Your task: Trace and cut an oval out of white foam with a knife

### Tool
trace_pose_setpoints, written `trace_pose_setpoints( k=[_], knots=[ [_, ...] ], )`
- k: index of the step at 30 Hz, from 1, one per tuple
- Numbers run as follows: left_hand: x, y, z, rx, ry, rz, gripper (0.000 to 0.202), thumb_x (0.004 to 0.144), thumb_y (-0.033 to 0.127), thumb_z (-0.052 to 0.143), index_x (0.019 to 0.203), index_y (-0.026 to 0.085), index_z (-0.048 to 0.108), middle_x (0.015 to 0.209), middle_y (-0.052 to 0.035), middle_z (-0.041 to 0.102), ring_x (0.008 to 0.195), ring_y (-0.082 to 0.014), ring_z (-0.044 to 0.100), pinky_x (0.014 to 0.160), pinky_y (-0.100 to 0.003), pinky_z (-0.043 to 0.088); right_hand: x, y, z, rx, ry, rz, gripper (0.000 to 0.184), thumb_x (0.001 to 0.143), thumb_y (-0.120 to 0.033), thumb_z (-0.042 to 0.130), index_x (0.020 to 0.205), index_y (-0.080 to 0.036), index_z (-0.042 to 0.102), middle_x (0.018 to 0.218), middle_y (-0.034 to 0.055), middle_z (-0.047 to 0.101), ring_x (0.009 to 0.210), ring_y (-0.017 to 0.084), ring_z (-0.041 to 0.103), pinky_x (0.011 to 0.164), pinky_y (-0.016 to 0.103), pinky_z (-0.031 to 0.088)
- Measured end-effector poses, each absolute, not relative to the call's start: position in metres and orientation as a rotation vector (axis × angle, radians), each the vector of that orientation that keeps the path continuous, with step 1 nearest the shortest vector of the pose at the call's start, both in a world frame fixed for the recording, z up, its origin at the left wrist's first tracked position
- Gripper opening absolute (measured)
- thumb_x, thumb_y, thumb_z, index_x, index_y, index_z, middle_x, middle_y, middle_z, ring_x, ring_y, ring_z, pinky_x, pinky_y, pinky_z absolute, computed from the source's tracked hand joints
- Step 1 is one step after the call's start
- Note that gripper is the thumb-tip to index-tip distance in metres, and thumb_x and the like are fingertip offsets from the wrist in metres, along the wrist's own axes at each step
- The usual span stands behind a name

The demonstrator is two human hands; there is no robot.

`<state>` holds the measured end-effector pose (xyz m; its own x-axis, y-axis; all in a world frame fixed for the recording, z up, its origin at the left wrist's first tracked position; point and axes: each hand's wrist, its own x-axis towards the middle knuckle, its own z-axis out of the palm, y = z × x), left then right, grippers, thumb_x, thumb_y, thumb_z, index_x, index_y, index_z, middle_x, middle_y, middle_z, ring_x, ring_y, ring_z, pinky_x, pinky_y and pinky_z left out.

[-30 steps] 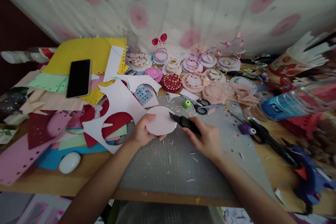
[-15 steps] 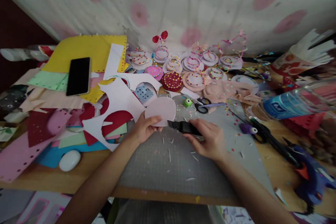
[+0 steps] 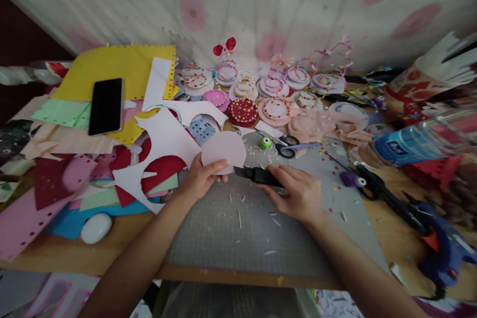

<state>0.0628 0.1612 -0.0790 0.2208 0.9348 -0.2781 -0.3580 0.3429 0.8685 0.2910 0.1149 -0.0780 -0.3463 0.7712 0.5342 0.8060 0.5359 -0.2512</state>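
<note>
My left hand (image 3: 201, 179) pinches the lower edge of a pale pink paper circle (image 3: 223, 148) and holds it tilted up above the grey cutting mat (image 3: 253, 228). My right hand (image 3: 298, 194) grips a black tool (image 3: 257, 175), probably a punch or cutter, whose tip meets the circle's lower right edge. Small paper slivers lie on the mat below both hands.
Coloured paper sheets and cut-outs are piled at the left under a black phone (image 3: 106, 106). Several decorated paper discs (image 3: 243, 112) stand at the back. Scissors (image 3: 285, 146), a green punch (image 3: 265, 143), a water bottle (image 3: 410, 144) and a blue glue gun (image 3: 439, 248) lie to the right.
The paper circle has been tipped up and moved back-left, from lying near the mat to standing more upright. The right hand and black tool followed it leftward.
</note>
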Motion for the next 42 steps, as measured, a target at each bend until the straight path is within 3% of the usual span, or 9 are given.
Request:
trace_pose_setpoints(
  k=[11, 30, 36, 42],
  knots=[
    [0.060, 0.162, -0.076, 0.759, 0.955, 1.019, 0.028, 0.061, 0.025, 0.077, 0.082, 0.012, 0.064, 0.061, -0.0005, 0.063, 0.041, -0.0085, 0.052, 0.036, -0.019, 0.037, 0.295, 0.120, -0.082, -1.366, -2.052, 0.006, 0.034, 0.092, -0.046, 0.055, 0.097, -0.016, 0.068, 0.081, 0.0083, 0.072, 0.066, 0.018, 0.067, 0.058, 0.026, 0.047],
    [0.061, 0.161, -0.066, 0.736, 0.905, 0.991, 0.027, 0.059, 0.026, 0.075, 0.079, 0.013, 0.062, 0.057, 0.0032, 0.058, 0.040, -0.0056, 0.047, 0.033, -0.015, 0.036, 0.289, 0.113, -0.080, -1.365, -1.990, 0.190, 0.028, 0.091, -0.043, 0.057, 0.100, -0.018, 0.067, 0.082, 0.0066, 0.074, 0.067, 0.018, 0.070, 0.059, 0.026, 0.050],
    [0.059, 0.159, -0.070, 0.778, 0.897, 0.897, 0.026, 0.059, 0.028, 0.076, 0.074, 0.011, 0.063, 0.049, 0.0020, 0.057, 0.033, -0.0066, 0.045, 0.032, -0.017, 0.034, 0.290, 0.114, -0.076, -1.331, -2.019, 0.122, 0.035, 0.093, -0.049, 0.053, 0.096, -0.018, 0.066, 0.075, 0.0059, 0.072, 0.065, 0.018, 0.069, 0.057, 0.025, 0.048],
    [0.059, 0.160, -0.067, 0.777, 0.909, 0.886, 0.026, 0.058, 0.027, 0.075, 0.075, 0.012, 0.063, 0.051, 0.0021, 0.058, 0.033, -0.0057, 0.044, 0.032, -0.017, 0.033, 0.290, 0.115, -0.079, -1.378, -1.988, 0.148, 0.033, 0.093, -0.048, 0.054, 0.099, -0.017, 0.067, 0.082, 0.0072, 0.074, 0.070, 0.019, 0.071, 0.060, 0.025, 0.049]
  ],
)
